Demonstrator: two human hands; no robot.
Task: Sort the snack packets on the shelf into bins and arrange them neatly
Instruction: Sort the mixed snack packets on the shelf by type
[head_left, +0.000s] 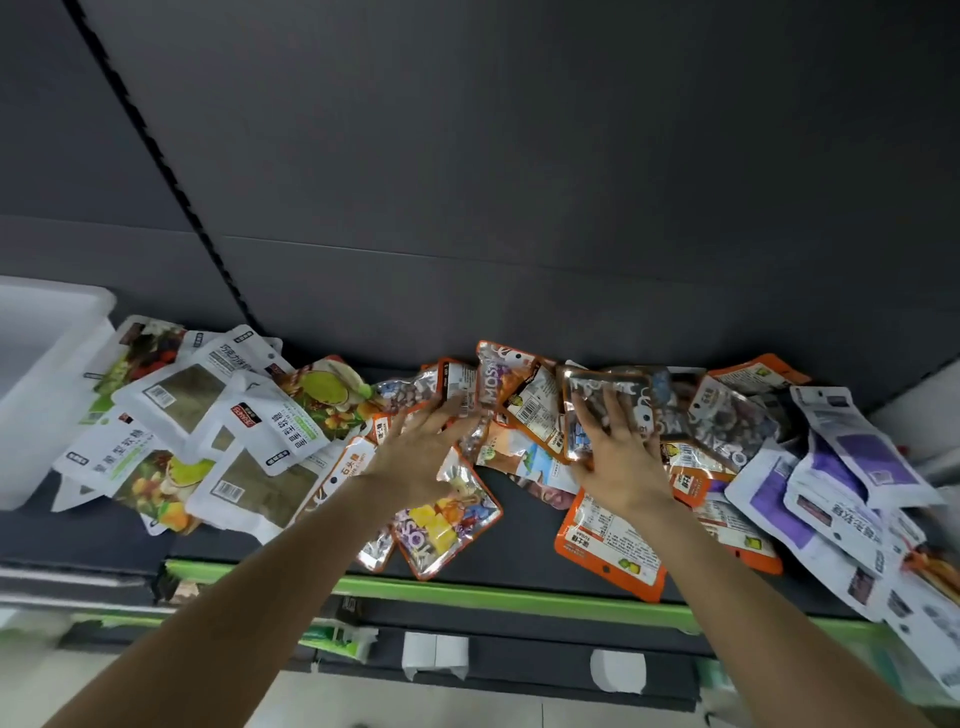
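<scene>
- Underfoot of everything, so to speak, is a dark grey shelf board (524, 540) with a bright green front edge strip (467, 597); a dark grey back panel (519, 182) rises behind it, crossed by a black slotted upright (171, 171).
- Loose snack packets (524, 410) lie scattered and overlapping across the board from left to right.
- At the left, white pouches with dark print and fruit pictures (208, 415) are heaped just beside a white plastic bin (47, 374) that stands at the left end of the shelf.
- In the middle sit orange-bordered clear packets; one clear packet showing yellow pieces (447, 514) lies near the front edge, and a flat orange packet with a white label (608, 545) lies to its right.
- At the right, white and purple pouches (852, 467) pile up and overhang the front edge.
- Left hand (421, 452) lies flat with fingers spread, pressing on the middle packets and gripping nothing.
- Right hand (618, 452) rests with fingers extended on a clear orange-edged packet of dark pieces (608, 405); whether the thumb hooks under it I cannot tell.
- Below the edge strip, white label holders (434, 654) hang on a lower shelf, blurred.
- The bin's left side and the farthest right pouches are cut off; most packet print is too blurred to read.
</scene>
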